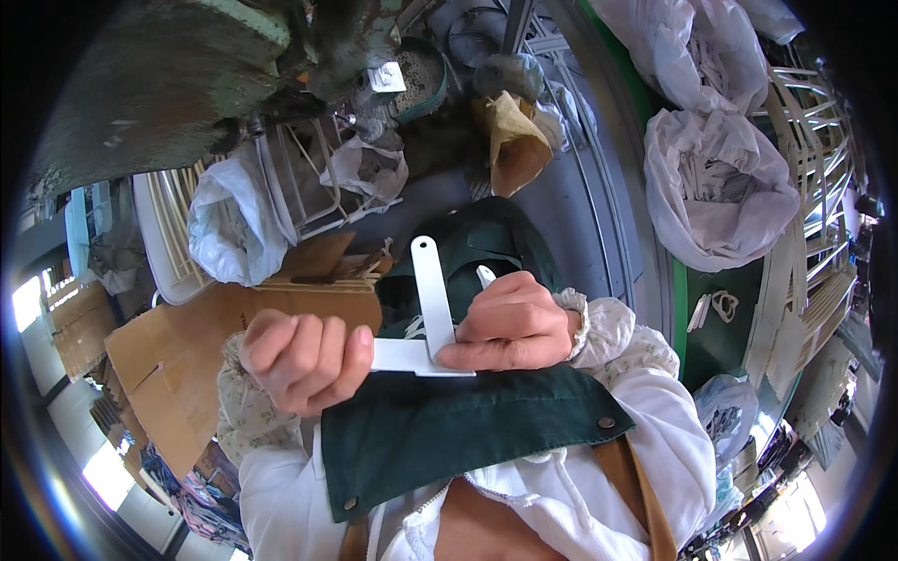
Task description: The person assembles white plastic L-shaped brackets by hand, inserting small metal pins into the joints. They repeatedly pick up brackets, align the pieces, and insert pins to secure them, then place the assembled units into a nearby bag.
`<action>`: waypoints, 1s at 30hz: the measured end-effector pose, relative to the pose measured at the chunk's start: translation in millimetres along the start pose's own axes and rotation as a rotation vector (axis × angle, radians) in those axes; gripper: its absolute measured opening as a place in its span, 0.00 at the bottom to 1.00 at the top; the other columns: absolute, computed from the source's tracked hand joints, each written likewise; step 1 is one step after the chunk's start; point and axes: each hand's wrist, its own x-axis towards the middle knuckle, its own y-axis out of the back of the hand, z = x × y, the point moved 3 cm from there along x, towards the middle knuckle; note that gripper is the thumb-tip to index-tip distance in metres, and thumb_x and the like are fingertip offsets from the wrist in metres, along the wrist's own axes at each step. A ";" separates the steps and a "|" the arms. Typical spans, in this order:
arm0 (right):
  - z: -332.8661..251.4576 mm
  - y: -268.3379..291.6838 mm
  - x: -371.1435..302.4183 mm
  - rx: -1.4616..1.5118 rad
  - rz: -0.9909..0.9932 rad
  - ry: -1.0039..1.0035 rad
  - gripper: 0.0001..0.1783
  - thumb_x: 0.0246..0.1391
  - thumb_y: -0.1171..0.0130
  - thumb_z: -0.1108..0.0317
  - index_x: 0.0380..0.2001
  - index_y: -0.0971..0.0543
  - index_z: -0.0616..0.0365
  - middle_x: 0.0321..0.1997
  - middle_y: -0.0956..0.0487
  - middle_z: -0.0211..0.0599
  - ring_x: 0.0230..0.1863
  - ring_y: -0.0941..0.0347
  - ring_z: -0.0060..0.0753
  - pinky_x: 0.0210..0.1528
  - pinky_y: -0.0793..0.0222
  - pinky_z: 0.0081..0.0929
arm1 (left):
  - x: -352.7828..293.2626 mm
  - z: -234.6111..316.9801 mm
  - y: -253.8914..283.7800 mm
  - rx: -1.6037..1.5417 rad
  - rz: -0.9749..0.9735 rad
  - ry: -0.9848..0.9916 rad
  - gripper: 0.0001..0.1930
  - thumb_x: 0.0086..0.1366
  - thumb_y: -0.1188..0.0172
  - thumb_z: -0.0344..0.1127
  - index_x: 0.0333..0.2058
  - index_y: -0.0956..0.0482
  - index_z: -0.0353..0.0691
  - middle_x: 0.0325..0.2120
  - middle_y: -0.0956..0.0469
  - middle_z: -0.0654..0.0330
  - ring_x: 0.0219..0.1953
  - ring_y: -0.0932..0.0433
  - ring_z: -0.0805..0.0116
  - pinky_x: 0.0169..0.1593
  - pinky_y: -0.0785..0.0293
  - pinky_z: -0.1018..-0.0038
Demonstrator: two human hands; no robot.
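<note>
Taking the view as a dial with 12 at the top, two white strips meet near the centre, just above the person's lap. The holed strip [431, 290] points just short of 12, its hole close to the far end. The cross strip [397, 354] runs toward 9 from the foot of the holed one, and the two touch there.

The left hand [311, 360], at 8, is curled into a fist and pinches the outer end of the cross strip. The right hand [510, 325], at 4, has its fingers folded in and its thumb pressed on the foot of the holed strip. A white tip [485, 275] pokes out past its knuckles toward 11; I cannot tell what it belongs to.

At 6 is the dark green apron [468, 421]. A carton [173, 374] lies between 8 and 9, and a white bag [224, 252] sits between 9 and 10. The machine [168, 84] fills 10. A bucket [440, 58] is near 12, a brown paper bag [522, 154] at 1. Between 2 and 3, a sack [697, 245] holds white pieces [716, 180]. Between 3 and 4, a white loop [724, 296] lies on a green surface [716, 346].
</note>
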 end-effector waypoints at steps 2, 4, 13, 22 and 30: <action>3.0 -0.3 3.9 -0.039 0.023 -0.039 0.10 0.51 0.44 0.79 0.38 0.18 0.64 0.36 0.25 0.41 0.25 0.25 0.34 0.25 0.31 0.23 | 6.7 -3.7 -0.5 -0.177 -0.180 0.199 0.08 0.51 0.38 0.30 0.33 0.21 0.40 0.19 0.27 0.65 0.22 0.29 0.72 0.34 0.35 0.74; 6.5 -0.1 16.4 0.040 0.013 -0.227 0.10 0.50 0.43 0.80 0.36 0.18 0.65 0.34 0.25 0.40 0.29 0.25 0.34 0.27 0.29 0.25 | 7.8 -4.7 -7.3 -0.294 -0.223 0.336 0.09 0.52 0.38 0.29 0.34 0.22 0.38 0.20 0.26 0.63 0.23 0.28 0.70 0.32 0.33 0.74; 1.4 14.5 29.8 0.152 0.027 -0.243 0.09 0.46 0.38 0.79 0.34 0.20 0.64 0.37 0.22 0.42 0.34 0.21 0.34 0.32 0.24 0.23 | -0.4 17.0 3.0 -0.002 -0.079 0.322 0.11 0.51 0.37 0.30 0.36 0.20 0.43 0.22 0.24 0.66 0.28 0.26 0.73 0.38 0.35 0.74; -7.4 5.4 26.6 0.080 -0.142 -0.064 0.09 0.46 0.37 0.80 0.34 0.17 0.64 0.40 0.22 0.43 0.32 0.21 0.33 0.28 0.26 0.22 | -3.0 12.5 11.6 0.062 -0.008 0.105 0.09 0.50 0.38 0.30 0.33 0.19 0.44 0.20 0.25 0.67 0.25 0.28 0.73 0.36 0.39 0.75; -7.7 -7.6 30.8 0.064 -0.030 -0.028 0.12 0.45 0.43 0.81 0.36 0.18 0.63 0.38 0.21 0.39 0.26 0.22 0.28 0.23 0.26 0.18 | -2.5 13.4 11.4 0.210 0.099 0.024 0.07 0.53 0.41 0.36 0.31 0.19 0.47 0.17 0.26 0.71 0.22 0.29 0.78 0.40 0.43 0.75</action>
